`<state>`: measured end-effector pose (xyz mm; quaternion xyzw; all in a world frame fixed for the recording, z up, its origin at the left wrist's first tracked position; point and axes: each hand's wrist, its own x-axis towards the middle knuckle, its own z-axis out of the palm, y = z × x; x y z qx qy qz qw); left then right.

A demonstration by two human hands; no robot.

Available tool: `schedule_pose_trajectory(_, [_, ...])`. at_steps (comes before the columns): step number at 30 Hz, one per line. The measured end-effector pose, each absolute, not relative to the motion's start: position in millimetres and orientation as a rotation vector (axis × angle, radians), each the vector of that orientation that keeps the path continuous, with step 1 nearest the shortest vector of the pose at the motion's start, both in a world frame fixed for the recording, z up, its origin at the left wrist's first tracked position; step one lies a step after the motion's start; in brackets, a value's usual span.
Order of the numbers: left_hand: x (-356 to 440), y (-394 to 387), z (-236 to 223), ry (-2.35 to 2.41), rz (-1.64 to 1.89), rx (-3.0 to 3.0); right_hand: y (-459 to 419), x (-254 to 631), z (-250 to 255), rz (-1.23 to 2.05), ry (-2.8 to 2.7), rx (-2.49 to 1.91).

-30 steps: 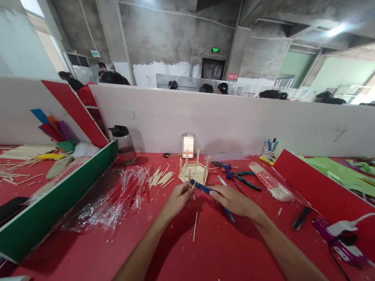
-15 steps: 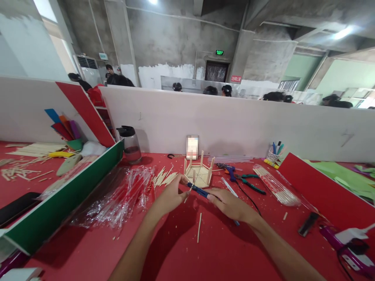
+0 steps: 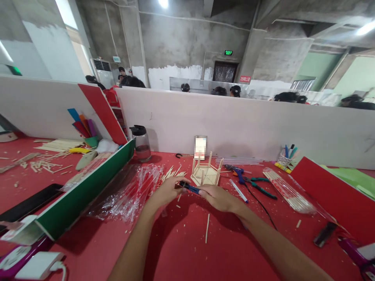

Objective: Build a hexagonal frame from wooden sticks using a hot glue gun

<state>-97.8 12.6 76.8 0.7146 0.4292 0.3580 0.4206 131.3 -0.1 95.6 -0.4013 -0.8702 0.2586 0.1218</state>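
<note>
The stick frame (image 3: 209, 178) stands on the red table (image 3: 228, 249), its posts upright. Just in front of the frame, the right hand (image 3: 219, 198) is wrapped around the blue pliers (image 3: 192, 189). The left hand (image 3: 167, 192), in front of the frame and to its left, curls at the pliers' head; whether it pinches anything cannot be told. Short sticks (image 3: 175, 173) lie left of the frame, a glue gun (image 3: 240, 174) right of it, and a jug (image 3: 142, 146) stands behind it, farther left.
</note>
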Motion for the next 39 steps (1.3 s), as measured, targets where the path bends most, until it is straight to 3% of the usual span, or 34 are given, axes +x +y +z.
schedule_pose_trajectory(20, [-101.4, 14.0, 73.2, 1.089, 0.847, 1.695, 2.1, 129.4, 88.5, 0.85, -2.507, -1.149])
schedule_pose_trajectory(28, [-102.1, 15.3, 70.5, 1.106, 0.861, 1.808, -1.5, 124.1, 83.6, 0.64, -2.578, -1.162])
schedule_pose_trajectory(34, [-109.9, 20.8, 60.4, 1.152, 0.962, 1.901, -0.5, 101.8, 77.8, 0.348, -2.61, -1.489])
schedule_pose_trajectory(39, [-123.7, 26.2, 56.0, 1.243, 0.943, 2.065, 2.7, 83.2, 77.3, 0.308, -2.629, -1.599])
